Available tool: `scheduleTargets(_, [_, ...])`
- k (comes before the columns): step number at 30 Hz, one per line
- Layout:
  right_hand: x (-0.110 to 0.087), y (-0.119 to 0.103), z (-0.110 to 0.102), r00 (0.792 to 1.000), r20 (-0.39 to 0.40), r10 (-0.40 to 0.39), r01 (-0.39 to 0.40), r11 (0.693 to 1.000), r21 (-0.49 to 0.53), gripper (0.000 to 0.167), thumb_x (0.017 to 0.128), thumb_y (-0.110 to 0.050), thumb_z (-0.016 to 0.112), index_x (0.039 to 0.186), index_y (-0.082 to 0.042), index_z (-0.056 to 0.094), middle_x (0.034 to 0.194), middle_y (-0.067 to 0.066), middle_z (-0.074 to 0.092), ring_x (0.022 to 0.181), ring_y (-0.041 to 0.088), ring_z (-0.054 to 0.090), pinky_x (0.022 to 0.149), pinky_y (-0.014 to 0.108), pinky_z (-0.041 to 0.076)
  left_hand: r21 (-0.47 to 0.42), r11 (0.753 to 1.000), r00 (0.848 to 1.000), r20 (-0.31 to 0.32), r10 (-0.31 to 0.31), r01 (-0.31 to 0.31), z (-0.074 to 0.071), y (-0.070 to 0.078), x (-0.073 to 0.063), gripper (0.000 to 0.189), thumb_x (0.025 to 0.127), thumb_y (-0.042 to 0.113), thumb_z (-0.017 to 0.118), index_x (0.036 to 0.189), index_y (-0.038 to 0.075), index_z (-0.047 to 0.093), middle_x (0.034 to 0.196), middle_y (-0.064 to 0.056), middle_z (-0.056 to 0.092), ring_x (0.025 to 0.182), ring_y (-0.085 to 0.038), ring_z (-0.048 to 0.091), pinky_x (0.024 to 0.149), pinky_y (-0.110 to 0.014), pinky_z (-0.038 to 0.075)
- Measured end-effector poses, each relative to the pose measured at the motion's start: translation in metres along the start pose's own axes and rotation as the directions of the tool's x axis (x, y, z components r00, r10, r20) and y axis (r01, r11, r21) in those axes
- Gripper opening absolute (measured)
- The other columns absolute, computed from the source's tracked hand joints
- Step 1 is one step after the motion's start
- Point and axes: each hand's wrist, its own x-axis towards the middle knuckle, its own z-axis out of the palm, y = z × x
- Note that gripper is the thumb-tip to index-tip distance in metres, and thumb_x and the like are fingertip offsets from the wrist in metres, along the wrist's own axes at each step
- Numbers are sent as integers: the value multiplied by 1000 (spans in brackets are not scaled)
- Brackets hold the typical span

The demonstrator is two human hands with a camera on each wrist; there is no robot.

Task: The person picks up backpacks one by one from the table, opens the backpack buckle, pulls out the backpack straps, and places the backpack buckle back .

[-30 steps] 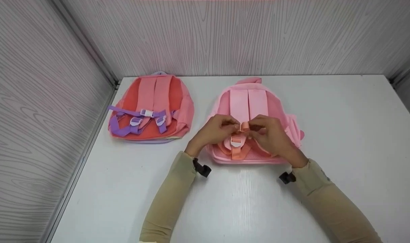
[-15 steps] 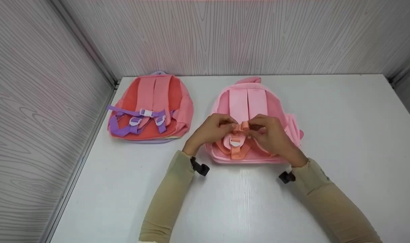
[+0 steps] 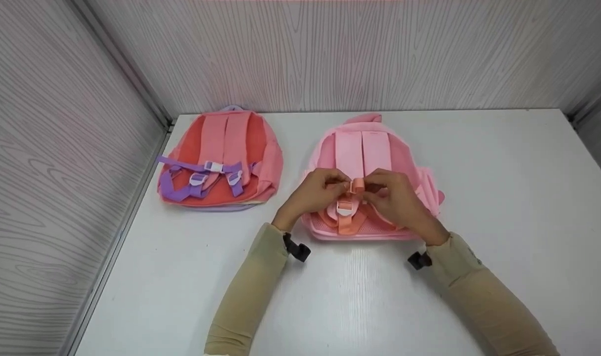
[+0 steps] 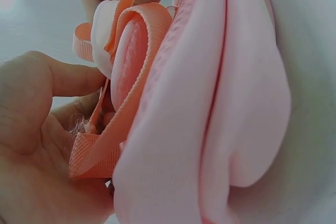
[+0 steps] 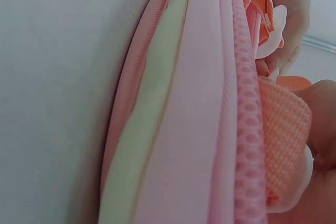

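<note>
A pink backpack (image 3: 377, 148) lies on the table with its shoulder straps facing up. Over its lower half, my left hand (image 3: 316, 192) pinches an orange strap (image 4: 94, 156) at a small buckle (image 3: 352, 187). My right hand (image 3: 395, 197) holds a looped part of the orange strap (image 3: 359, 185) just right of that buckle. The hands are close together, and their fingertips partly hide the buckle, so I cannot tell how its parts sit. Below them lies a white strap adjuster (image 3: 345, 208) threaded with orange webbing (image 5: 283, 135).
At the left, a coral and red backpack (image 3: 268, 173) lies with purple straps (image 3: 176, 192) and a fastened white buckle (image 3: 214, 166) across it. Both bags rest on a white table (image 3: 349, 296), with wood-grain panels (image 3: 330, 54) behind and at the left.
My left hand drew slightly left half a second ago, showing more orange strap beside the buckle, then came back right. The right hand has barely moved.
</note>
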Motion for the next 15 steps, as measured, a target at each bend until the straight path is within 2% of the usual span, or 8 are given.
scheduleTargets(6, [-1, 0, 0, 1000, 2, 0, 0, 1000, 9, 18, 92, -5, 83, 110, -8, 84, 97, 5, 76, 92, 17, 75, 85, 38, 64, -11, 1000, 1000, 8, -7, 7, 1, 0, -1, 22, 107, 16, 62, 118, 6, 78, 110, -6, 77, 94, -13, 67, 86, -27, 56])
scheduleTargets(15, [0, -1, -1, 1000, 6, 15, -15, 1000, 15, 20, 92, -6, 84, 112, -10, 84, 97, 3, 76, 91, 18, 75, 86, 39, 64, 7, 1000, 1000, 23, -21, 21, -11, 0, -4, 22, 107, 22, 66, 118, 7, 79, 108, -7, 77, 95, -14, 67, 89, -29, 54])
